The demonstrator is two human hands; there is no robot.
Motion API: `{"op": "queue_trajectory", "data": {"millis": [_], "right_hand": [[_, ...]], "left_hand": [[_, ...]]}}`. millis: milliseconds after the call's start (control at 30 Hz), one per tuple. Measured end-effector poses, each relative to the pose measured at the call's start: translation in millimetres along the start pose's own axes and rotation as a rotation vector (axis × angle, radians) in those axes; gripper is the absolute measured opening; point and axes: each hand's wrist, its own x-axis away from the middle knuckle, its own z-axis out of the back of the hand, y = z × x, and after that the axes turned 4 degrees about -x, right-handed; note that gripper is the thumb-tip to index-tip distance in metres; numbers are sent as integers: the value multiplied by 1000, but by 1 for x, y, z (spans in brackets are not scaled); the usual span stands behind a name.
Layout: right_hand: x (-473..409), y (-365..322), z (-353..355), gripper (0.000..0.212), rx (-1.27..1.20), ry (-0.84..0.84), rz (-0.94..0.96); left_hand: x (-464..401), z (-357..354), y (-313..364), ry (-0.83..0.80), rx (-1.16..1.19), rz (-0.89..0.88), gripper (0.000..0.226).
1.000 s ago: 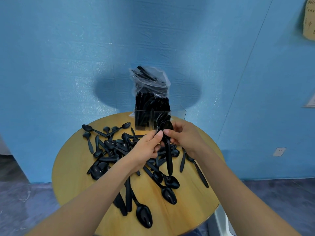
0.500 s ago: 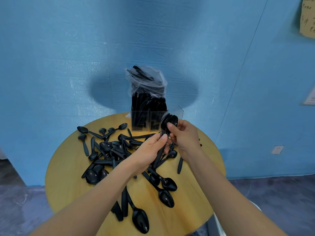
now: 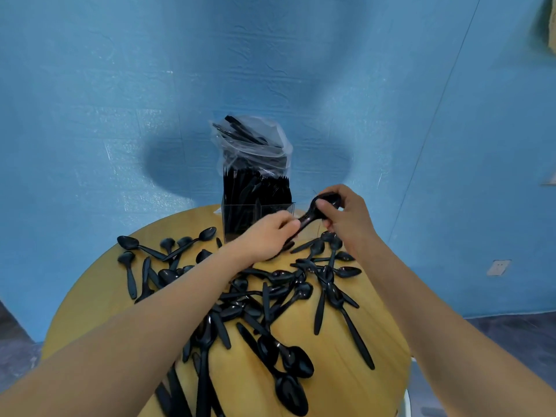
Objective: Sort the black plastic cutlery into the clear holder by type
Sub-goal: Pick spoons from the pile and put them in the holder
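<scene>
Head cam looks down at a round wood table [image 3: 90, 296] w/ lots of black spoons on it.

Both hands hold 1 small bunch of spoons [image 3: 316, 213] up in the air, just in front of the holder [image 3: 258, 212], at about 12 o'clock on the table. Right hand [image 3: 346, 218] has its thumb & fingers curled round the bowl end. Left hand [image 3: 267, 236] pinches the handle end w/ its fingertips. Bunch is tilted: bowls up at 1 o'clock, handles down at 7 o'clock. Can't tell how many spoons are in it.

Holder is clear, stands at the far edge of the table, by the blue wall [image 3: 120, 85]. Full of black cutlery standing up on the left & mid parts. Can't tell what type. A clear bag [image 3: 252, 145] w/ more black cutlery sits on top of it.

Loose spoons [image 3: 270, 296] lie in a messy pile from the mid table out to 9 o'clock & 3 o'clock. More lie near the 6 o'clock edge, between the two arms. Some lie on top of each other.
</scene>
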Motion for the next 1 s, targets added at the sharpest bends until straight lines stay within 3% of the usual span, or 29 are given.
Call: {"op": "queue_trajectory", "data": {"millis": [133,233,300,533,733,900,1000], "right_hand": [[-49,15,16,14,72,315,102],[-76,22,18,9,118,478,175],[-88,31,9,7,182,502,193],[-103,73,-36,11,349,333,92],[-106,80,-33,33,827,66,-41],[-84,64,-11,48,724,10,-133],[-50,64,8,45,650,25,-127]], "left_hand": [[-36,3,-22,247,-286,-109,31],[-52,1,-39,260,-496,-145,44],[-58,-2,-48,245,-608,-166,50],[-62,-10,-68,212,-746,-172,58],[-60,-14,-67,215,-738,-168,62],[-51,-14,-58,174,-712,-149,60],[-35,-23,-49,175,-661,-153,54]]}}
